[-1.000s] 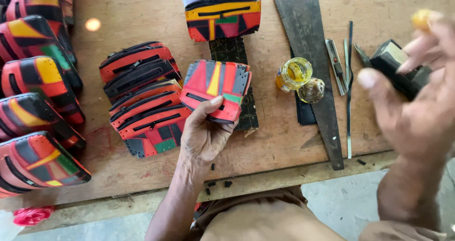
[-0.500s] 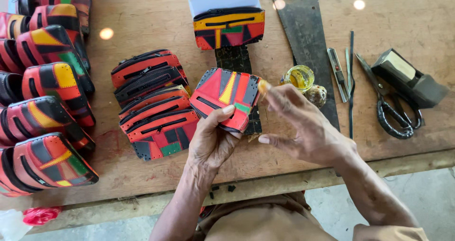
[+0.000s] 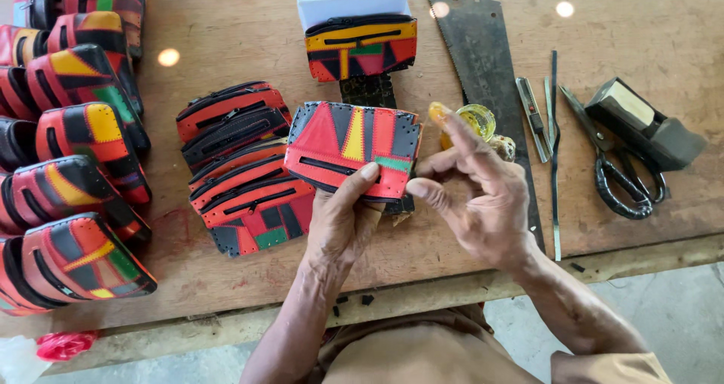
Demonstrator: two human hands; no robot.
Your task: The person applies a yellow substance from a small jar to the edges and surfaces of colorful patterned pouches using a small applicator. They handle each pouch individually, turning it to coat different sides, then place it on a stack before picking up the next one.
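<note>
Soft, even daylight fills the frame, bright enough that colours read clearly. Three small round spots of glare sit on the wooden desk (image 3: 226,44): one at the upper left, two near the top right beside the saw blade (image 3: 483,67). Shadows are faint and short, lying just under the right hand (image 3: 483,195) and the stacked pouches (image 3: 241,165). Focus is sharp across the centre; the frame's corners bow slightly from a wide lens, and the lower edge looks softer.
</note>
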